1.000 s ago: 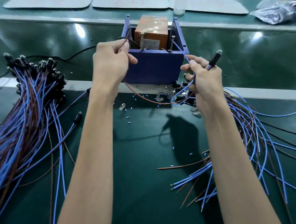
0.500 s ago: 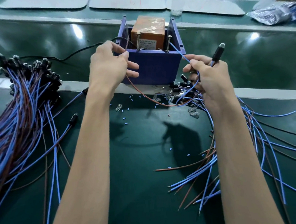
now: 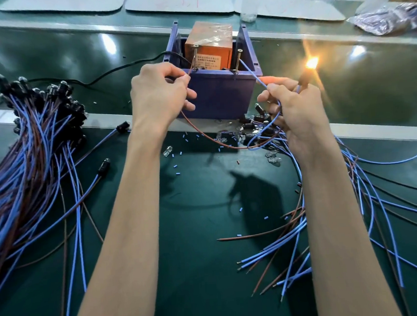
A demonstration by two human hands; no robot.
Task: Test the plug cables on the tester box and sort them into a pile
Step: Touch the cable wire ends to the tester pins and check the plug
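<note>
The tester box [image 3: 219,96] is a blue bin holding an orange block with two upright metal screws. My left hand [image 3: 161,94] pinches a brown wire [image 3: 201,134] with its end against the left screw [image 3: 194,57]. My right hand [image 3: 295,111] pinches the blue wire [image 3: 252,73], whose end touches the right screw, and also grips the cable's black plug [image 3: 304,80]. The plug's tip glows bright orange [image 3: 312,62]. The brown and blue wires loop down in front of the box between my hands.
A big pile of blue and brown plug cables [image 3: 31,144] lies at the left, plugs toward the back. A looser spread of cables [image 3: 363,197] lies at the right under my right arm. Small bulbs and insulation bits [image 3: 175,157] litter the green mat. A black cord [image 3: 114,70] runs behind.
Both hands brought the wire ends onto the two screws, and the plug's tip, dark before, now glows orange.
</note>
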